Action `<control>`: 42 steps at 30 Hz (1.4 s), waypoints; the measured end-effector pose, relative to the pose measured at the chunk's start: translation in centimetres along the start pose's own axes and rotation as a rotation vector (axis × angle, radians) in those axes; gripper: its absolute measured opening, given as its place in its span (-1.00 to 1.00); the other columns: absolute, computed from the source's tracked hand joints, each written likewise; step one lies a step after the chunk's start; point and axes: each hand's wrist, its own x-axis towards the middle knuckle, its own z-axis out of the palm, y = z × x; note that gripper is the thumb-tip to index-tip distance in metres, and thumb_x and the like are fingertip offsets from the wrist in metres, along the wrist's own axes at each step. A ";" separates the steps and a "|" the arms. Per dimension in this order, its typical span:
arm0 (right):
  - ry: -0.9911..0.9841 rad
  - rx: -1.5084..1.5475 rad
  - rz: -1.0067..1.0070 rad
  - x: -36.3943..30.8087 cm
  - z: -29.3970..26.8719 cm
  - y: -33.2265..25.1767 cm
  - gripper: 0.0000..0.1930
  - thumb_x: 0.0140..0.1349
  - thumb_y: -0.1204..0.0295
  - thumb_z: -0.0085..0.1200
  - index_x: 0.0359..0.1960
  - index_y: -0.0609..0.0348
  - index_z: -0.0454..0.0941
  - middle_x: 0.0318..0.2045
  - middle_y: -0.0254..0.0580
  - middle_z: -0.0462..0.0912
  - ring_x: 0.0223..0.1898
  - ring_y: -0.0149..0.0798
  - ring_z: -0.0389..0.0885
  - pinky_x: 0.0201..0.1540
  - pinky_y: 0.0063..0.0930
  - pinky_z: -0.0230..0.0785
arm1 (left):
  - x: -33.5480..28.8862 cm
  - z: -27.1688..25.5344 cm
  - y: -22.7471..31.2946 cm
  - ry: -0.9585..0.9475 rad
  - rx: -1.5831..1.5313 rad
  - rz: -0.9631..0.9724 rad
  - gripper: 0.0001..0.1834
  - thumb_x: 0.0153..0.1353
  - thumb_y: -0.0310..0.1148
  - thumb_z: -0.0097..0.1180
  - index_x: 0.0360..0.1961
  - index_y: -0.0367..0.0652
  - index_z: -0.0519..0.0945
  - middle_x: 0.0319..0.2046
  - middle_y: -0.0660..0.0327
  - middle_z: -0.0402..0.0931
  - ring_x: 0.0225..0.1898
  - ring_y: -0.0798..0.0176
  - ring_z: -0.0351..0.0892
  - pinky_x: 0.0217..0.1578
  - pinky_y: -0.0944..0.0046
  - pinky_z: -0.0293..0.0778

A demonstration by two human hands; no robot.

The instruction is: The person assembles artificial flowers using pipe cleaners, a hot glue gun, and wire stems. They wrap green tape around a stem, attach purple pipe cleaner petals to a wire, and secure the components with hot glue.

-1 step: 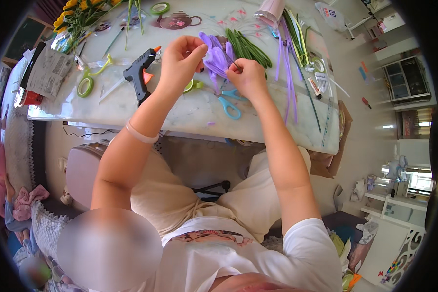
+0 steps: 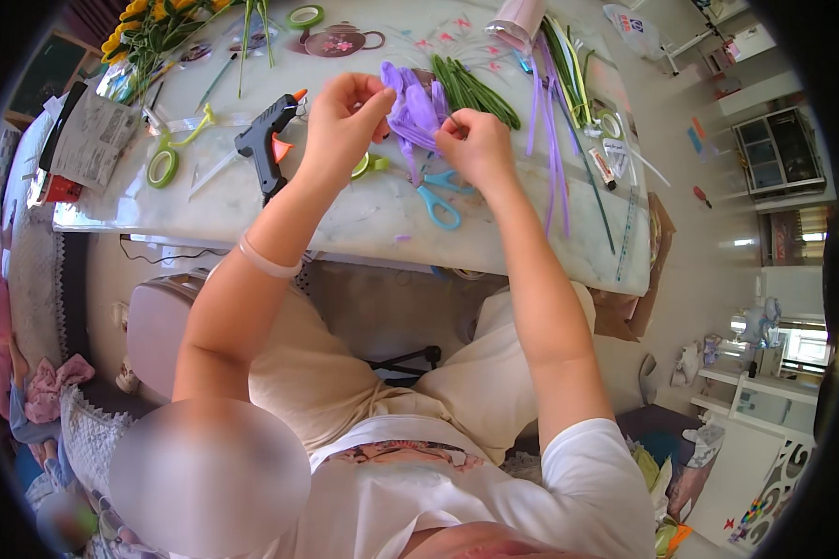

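Holding steady: left hand (image 2: 345, 121) and right hand (image 2: 475, 144) keep pinching the purple flower bundle (image 2: 418, 112) over the table (image 2: 345, 224); nothing shifted; shaping continues, scissors (image 2: 435, 197) idle.

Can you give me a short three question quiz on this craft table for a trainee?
1. True or false: both hands hold the purple petals.
2. Which lies nearer the left hand: A glue gun, B teapot?
3. What colour are the scissors below the right hand?

Key: 1 true. 2 A. 3 blue.
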 end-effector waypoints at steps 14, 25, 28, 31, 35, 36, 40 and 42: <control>-0.315 0.886 -0.070 -4.4 -6.3 -6.6 -0.84 0.07 0.50 0.17 -0.35 0.37 0.55 -0.46 -0.35 0.56 -0.44 -0.55 0.49 -0.36 -0.69 0.35 | -2.5 0.0 4.0 -0.414 -0.549 -0.080 -0.91 0.19 -0.40 0.09 -0.37 -0.20 0.54 -0.56 0.37 0.45 -0.53 0.52 0.38 -0.49 0.49 0.34; -0.333 0.976 -0.080 -4.9 -6.6 -7.1 -0.88 0.08 0.50 0.17 -0.39 0.32 0.56 -0.53 -0.34 0.56 -0.51 -0.58 0.44 -0.43 -0.74 0.27 | -4.0 0.1 4.9 -0.402 -0.320 0.053 -0.86 0.09 -0.44 0.20 -0.34 -0.26 0.57 -0.46 0.25 0.55 -0.51 0.47 0.44 -0.46 0.45 0.42; -0.383 1.070 -0.036 -5.0 -6.6 -7.0 -0.87 0.09 0.47 0.16 -0.40 0.30 0.56 -0.55 -0.35 0.54 -0.57 -0.63 0.34 -0.52 -0.76 0.14 | -3.9 0.2 4.5 -0.417 -0.326 0.114 -0.85 0.09 -0.43 0.22 -0.33 -0.27 0.58 -0.45 0.25 0.56 -0.50 0.47 0.46 -0.45 0.46 0.45; -0.373 1.069 -0.031 -5.1 -6.6 -6.9 -0.86 0.10 0.45 0.16 -0.39 0.29 0.55 -0.57 -0.35 0.53 -0.63 -0.65 0.24 -0.59 -0.75 0.01 | -4.1 0.7 4.3 -0.388 -0.307 0.183 -0.85 0.08 -0.42 0.22 -0.33 -0.26 0.59 -0.46 0.27 0.57 -0.50 0.47 0.47 -0.45 0.47 0.45; -0.340 1.021 -0.058 -5.2 -6.6 -7.0 -0.84 0.12 0.43 0.14 -0.38 0.29 0.54 -0.56 -0.33 0.53 -0.66 -0.65 0.18 -0.63 -0.73 -0.06 | -4.2 0.7 4.6 -0.396 -0.230 0.205 -0.86 0.09 -0.42 0.22 -0.34 -0.24 0.59 -0.49 0.31 0.56 -0.50 0.49 0.45 -0.47 0.49 0.42; -0.379 1.068 -0.036 -5.3 -6.6 -6.9 -0.83 0.13 0.40 0.13 -0.37 0.29 0.55 -0.56 -0.32 0.53 -0.67 -0.65 0.17 -0.64 -0.73 -0.06 | -4.2 0.8 4.6 -0.407 -0.228 0.195 -0.86 0.09 -0.42 0.22 -0.34 -0.24 0.59 -0.49 0.31 0.55 -0.50 0.50 0.44 -0.47 0.50 0.40; -0.511 1.182 0.045 -4.8 -7.0 -6.6 -0.73 0.20 0.27 0.06 -0.34 0.28 0.55 -0.55 -0.28 0.54 -0.69 -0.63 0.13 -0.66 -0.71 -0.09 | -4.1 0.7 4.3 -0.416 -0.338 0.100 -0.88 0.09 -0.42 0.22 -0.36 -0.22 0.59 -0.51 0.32 0.54 -0.50 0.52 0.41 -0.49 0.50 0.34; -0.535 1.167 0.054 -4.5 -7.2 -6.3 -0.68 0.22 0.21 0.03 -0.33 0.28 0.56 -0.55 -0.27 0.54 -0.70 -0.62 0.13 -0.67 -0.71 -0.10 | -3.8 0.3 4.2 -0.414 -0.356 0.079 -0.88 0.08 -0.42 0.22 -0.37 -0.21 0.59 -0.51 0.32 0.54 -0.51 0.52 0.40 -0.49 0.50 0.32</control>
